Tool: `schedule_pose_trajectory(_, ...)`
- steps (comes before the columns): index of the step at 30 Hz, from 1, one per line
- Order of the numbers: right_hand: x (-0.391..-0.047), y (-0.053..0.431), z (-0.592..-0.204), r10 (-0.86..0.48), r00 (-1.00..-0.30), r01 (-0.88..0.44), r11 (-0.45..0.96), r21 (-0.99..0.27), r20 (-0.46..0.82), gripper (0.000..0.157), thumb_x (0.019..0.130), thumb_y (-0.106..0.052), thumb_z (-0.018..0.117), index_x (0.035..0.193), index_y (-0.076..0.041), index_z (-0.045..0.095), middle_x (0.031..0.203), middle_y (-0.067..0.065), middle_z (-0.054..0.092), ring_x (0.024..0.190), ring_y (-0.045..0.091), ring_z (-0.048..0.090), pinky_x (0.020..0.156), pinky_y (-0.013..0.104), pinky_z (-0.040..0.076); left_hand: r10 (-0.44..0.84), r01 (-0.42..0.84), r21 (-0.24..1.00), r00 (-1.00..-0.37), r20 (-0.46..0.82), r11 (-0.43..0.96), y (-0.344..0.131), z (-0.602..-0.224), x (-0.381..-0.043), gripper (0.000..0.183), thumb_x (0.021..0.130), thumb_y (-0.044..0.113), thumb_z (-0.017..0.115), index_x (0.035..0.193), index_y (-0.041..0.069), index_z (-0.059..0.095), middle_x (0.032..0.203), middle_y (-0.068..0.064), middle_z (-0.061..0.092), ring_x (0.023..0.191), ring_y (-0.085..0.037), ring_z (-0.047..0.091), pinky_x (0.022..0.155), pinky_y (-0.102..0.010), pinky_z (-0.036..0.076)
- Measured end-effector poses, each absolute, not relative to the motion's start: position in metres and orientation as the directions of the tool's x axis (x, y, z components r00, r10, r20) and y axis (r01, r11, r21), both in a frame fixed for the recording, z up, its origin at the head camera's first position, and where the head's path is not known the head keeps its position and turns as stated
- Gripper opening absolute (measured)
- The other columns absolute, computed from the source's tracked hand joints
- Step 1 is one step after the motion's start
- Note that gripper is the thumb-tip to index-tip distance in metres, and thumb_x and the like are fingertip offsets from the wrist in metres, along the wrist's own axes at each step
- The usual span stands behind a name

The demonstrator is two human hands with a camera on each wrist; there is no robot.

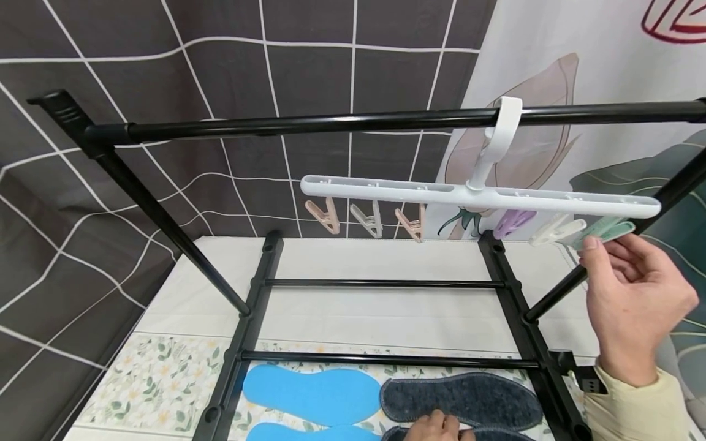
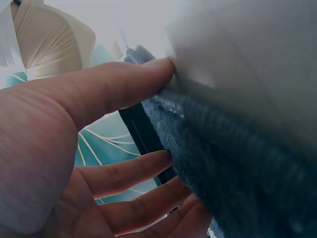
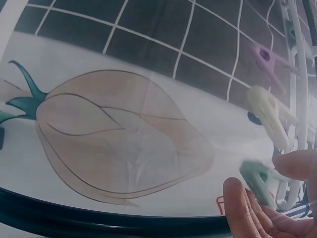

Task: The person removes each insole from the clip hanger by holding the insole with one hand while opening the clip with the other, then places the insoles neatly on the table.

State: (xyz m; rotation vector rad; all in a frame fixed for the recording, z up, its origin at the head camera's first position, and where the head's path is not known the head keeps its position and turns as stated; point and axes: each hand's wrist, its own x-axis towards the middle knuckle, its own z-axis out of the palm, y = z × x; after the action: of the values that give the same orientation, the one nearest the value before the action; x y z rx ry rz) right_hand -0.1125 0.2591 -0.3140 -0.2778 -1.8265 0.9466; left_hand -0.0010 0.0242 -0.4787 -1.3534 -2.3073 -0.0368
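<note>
My right hand [image 1: 640, 294] pinches a green clothespin [image 1: 613, 228] between thumb and fingers, at the right end of a white hanger [image 1: 419, 193]. This hanger hooks over the black top bar of a rack. In the right wrist view a white clothespin [image 3: 267, 116] and a purple clothespin [image 3: 267, 64] hang further along it. At the bottom of the head view, my left hand [image 1: 438, 427] is on the nearer dark grey insole [image 1: 499, 435]. The left wrist view shows the thumb on one face of this insole [image 2: 198, 134] and fingers against the other.
Another dark grey insole [image 1: 460, 401] and two blue insoles [image 1: 311, 392] lie on a flowered cloth [image 1: 165, 386] inside the rack's base. Beige and grey clothespins hang from the hanger's left half. The black rack bar [image 1: 309, 125] crosses before a dark checked curtain [image 1: 309, 79].
</note>
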Motion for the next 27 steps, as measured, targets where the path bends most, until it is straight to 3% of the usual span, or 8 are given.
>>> schedule_pose_trajectory(8,-0.114,0.259,-0.313,0.562,-0.451,-0.261,0.66,-0.705,0.693,0.026,0.081,-0.015,0.069,0.106,-0.013,0.07,0.087,-0.005,0.069,0.07,-0.006,0.062,0.065,0.004,0.049,0.82,0.835,-0.208,-0.398,0.41,0.509,0.023,-0.479,-0.001,0.02,0.099,0.032,0.041,0.096,0.024,0.059,0.077,0.005,0.049,0.059,-0.006,0.024,0.047,-0.016,0.013)
schedule_pose_trajectory(13,-0.114,0.259,-0.316,0.559,-0.466,-0.253,0.659,-0.708,0.686,0.026,0.081,-0.017,0.07,0.107,-0.013,0.07,0.087,-0.007,0.068,0.07,-0.007,0.062,0.066,0.004,0.049,0.8,0.817,-0.248,-0.364,0.478,0.52,0.023,-0.485,-0.002,0.027,0.102,0.025,0.034,0.087,0.025,0.057,0.07,0.006,0.041,0.058,-0.008,0.018,0.049,-0.02,0.008)
schedule_pose_trajectory(20,-0.114,0.256,-0.32,0.538,-0.477,-0.269,0.664,-0.698,0.696,0.024,0.081,-0.015,0.069,0.105,-0.014,0.071,0.083,-0.009,0.069,0.065,-0.008,0.061,0.061,0.003,0.047,0.775,0.819,-0.184,-0.405,0.485,0.544,0.024,-0.512,0.0,0.028,0.102,0.03,0.034,0.098,0.029,0.062,0.078,0.006,0.052,0.06,-0.006,0.029,0.049,-0.019,0.009)
schedule_pose_trajectory(23,-0.115,0.258,-0.322,0.49,-0.466,-0.29,0.702,-0.65,0.737,0.022,0.082,-0.015,0.068,0.103,-0.013,0.071,0.081,-0.011,0.069,0.064,-0.01,0.06,0.06,0.002,0.047,0.758,0.811,-0.161,-0.43,0.49,0.563,0.031,-0.546,0.0,0.024,0.1,0.033,0.036,0.099,0.03,0.06,0.08,0.006,0.051,0.061,-0.006,0.028,0.05,-0.021,0.009)
schedule_pose_trajectory(27,-0.116,0.259,-0.325,0.461,-0.464,-0.282,0.733,-0.62,0.756,0.021,0.083,-0.018,0.065,0.102,-0.013,0.072,0.082,-0.013,0.068,0.067,-0.013,0.059,0.065,0.002,0.048,0.697,0.808,-0.06,-0.465,0.545,0.586,0.054,-0.649,-0.002,0.021,0.1,0.035,0.035,0.104,0.031,0.055,0.081,0.005,0.045,0.062,-0.01,0.022,0.049,-0.028,0.011)
